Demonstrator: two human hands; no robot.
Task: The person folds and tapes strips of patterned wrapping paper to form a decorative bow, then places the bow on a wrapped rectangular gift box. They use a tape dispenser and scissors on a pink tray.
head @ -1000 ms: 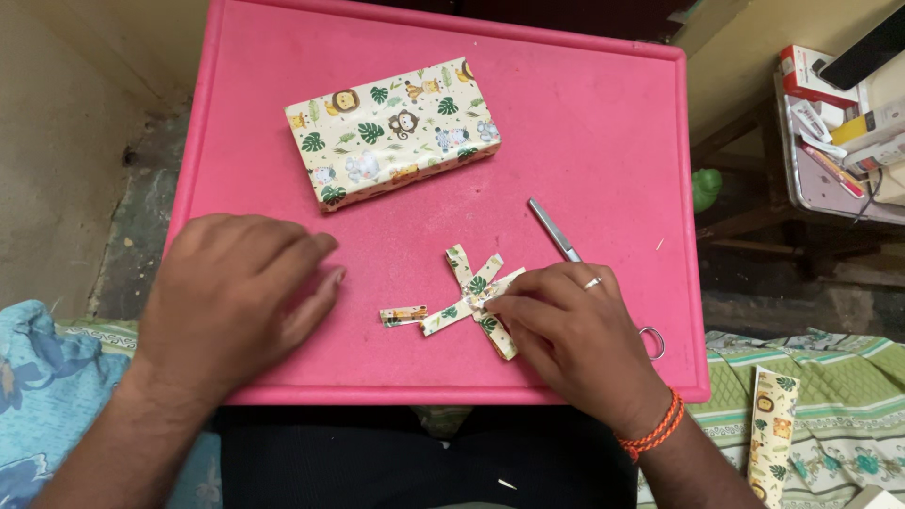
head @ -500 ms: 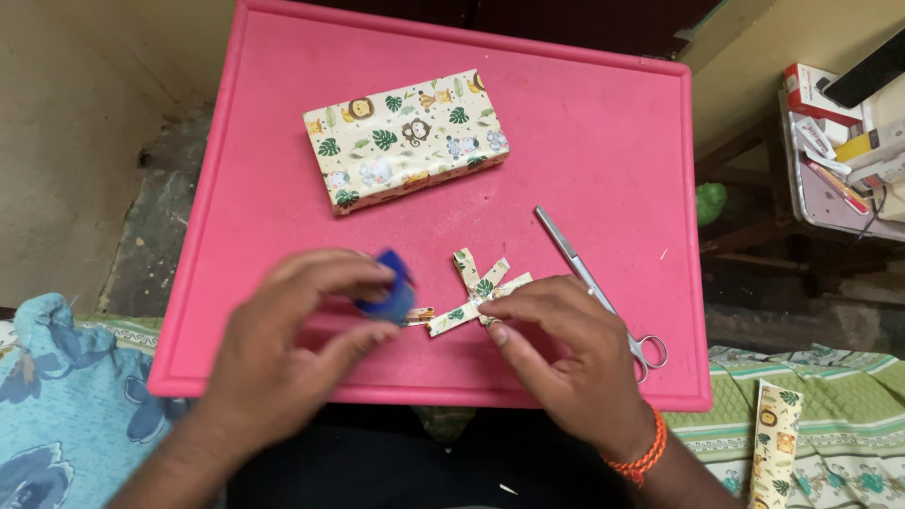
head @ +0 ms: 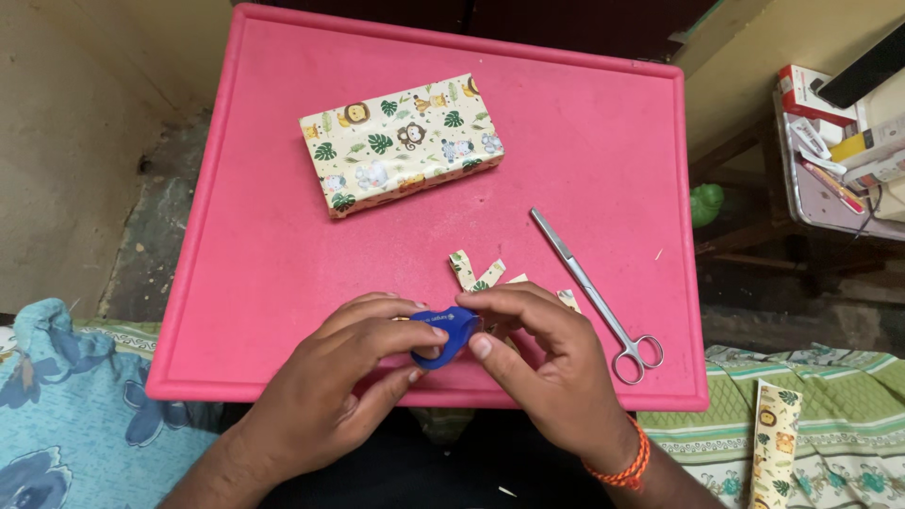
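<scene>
Both hands meet at the near edge of the pink bench (head: 283, 236). The left hand (head: 330, 396) grips a small blue tape dispenser (head: 445, 332) between thumb and fingers. The right hand (head: 547, 368) pinches at the dispenser's right end, fingertips touching it. The folded paper strips (head: 476, 273) lie just beyond the hands, partly hidden, fanned away from the person. Scissors (head: 594, 292) lie just right of the right hand, long axis diagonal, handles nearest. The wrapped box (head: 401, 141) sits well apart, farther back.
</scene>
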